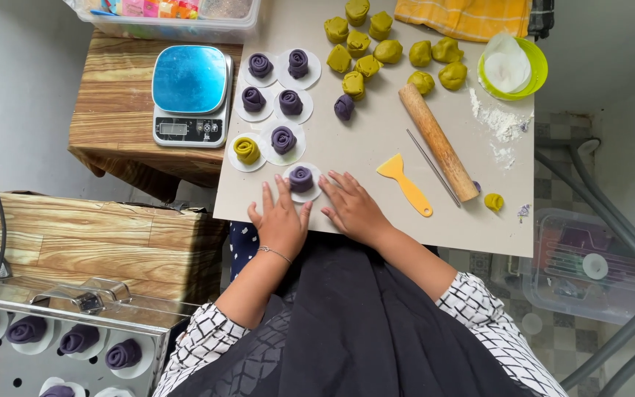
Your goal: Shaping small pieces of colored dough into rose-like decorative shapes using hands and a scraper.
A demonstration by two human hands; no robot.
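Both hands flank 1 purple dough rose (300, 179).
Left hand (281, 220) and right hand (354, 208) lie flat, released; soft, easily squashed, best lifted by its paper round (313, 193).

Single head-worn view, straight down and fairly near, over the work board (376, 147).

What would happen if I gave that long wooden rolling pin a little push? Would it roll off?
The rolling pin is a smooth round cylinder lying flat on the board, so it would probably roll sideways easily. It looks like stiff wood, so it shouldn't bend. One end lies near the thin metal rod, which might stop it on that side.
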